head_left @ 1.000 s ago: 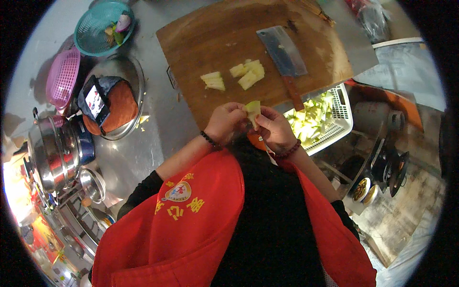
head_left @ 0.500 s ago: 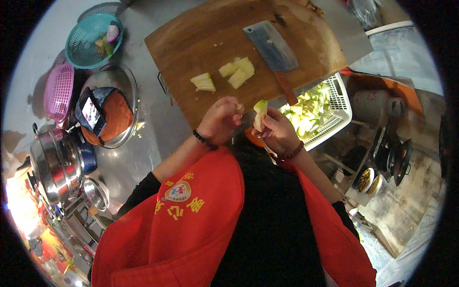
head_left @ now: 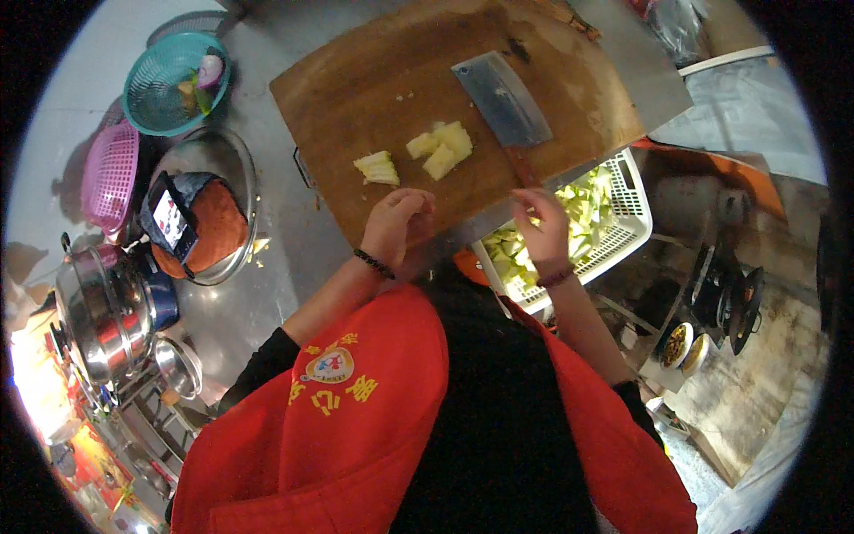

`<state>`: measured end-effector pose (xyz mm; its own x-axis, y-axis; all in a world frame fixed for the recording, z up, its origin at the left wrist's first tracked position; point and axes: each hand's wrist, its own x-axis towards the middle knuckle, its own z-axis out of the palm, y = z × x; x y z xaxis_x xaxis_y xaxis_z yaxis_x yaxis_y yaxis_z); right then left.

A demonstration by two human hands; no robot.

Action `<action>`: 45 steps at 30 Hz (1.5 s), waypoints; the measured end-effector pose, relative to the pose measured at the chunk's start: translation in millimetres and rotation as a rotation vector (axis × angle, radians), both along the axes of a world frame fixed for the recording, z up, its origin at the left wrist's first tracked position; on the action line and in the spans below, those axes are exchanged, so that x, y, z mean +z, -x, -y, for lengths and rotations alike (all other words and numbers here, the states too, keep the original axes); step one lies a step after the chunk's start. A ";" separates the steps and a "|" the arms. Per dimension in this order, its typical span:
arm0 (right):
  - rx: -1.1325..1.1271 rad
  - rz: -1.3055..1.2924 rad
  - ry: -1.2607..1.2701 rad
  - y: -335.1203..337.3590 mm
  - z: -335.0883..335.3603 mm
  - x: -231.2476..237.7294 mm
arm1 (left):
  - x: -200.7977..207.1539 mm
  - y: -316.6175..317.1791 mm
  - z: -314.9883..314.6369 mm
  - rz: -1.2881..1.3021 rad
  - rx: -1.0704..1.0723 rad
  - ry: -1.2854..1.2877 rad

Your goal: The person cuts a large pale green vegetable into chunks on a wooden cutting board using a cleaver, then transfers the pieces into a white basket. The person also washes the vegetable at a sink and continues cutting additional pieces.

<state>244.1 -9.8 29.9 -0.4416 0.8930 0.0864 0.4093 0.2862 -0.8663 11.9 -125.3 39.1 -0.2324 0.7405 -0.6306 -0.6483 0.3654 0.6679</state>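
On the wooden cutting board (head_left: 356, 98) lie pale green-white vegetable pieces (head_left: 449, 147) and a small stack of slices (head_left: 378, 167). A cleaver (head_left: 503, 98) rests flat at their right, its wooden handle (head_left: 522, 166) pointing toward me. My right hand (head_left: 544, 233) is at the end of that handle, fingers bent and apart, with no grip on it visible. My left hand (head_left: 400, 222) hovers at the board's near edge, fingers curled in; whatever they may hold is hidden. Below the right hand, a white plastic basket (head_left: 636, 200) holds many cut vegetable pieces (head_left: 583, 209).
At the left stand a teal colander (head_left: 133, 89) with an onion, a pink basket (head_left: 111, 173), and a round metal tray (head_left: 249, 169) bearing a phone (head_left: 169, 218) and brown cloth. A steel pot (head_left: 102, 307) is nearer. Two bowls (head_left: 678, 343) sit low at right.
The vegetable chunk my right hand held is no longer visible in it. That hand has moved up and right to the cleaver handle. My left hand has shifted slightly, fingers still curled.
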 end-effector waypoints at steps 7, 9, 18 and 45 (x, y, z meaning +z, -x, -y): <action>0.145 0.002 -0.267 100.5 -12.8 -16.8 | -23.5 3.8 -24.5 -0.513 -0.099 -0.027; 0.101 0.046 -0.242 103.9 -12.4 -19.1 | -27.7 2.7 -28.3 -0.529 -0.124 0.018; 0.108 0.018 -0.049 99.0 -2.9 -34.2 | -43.6 -6.8 -30.3 -0.711 -0.073 -0.099; 0.438 -0.227 0.751 60.3 -12.4 -6.7 | 26.0 12.5 -18.2 -0.665 -0.426 -0.113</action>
<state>183.8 2.6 23.2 -0.7990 0.5053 -0.3259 0.1929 -0.2980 -0.9349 -0.7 -107.1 65.2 -0.2163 0.9013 -0.3753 0.0790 0.3993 0.9134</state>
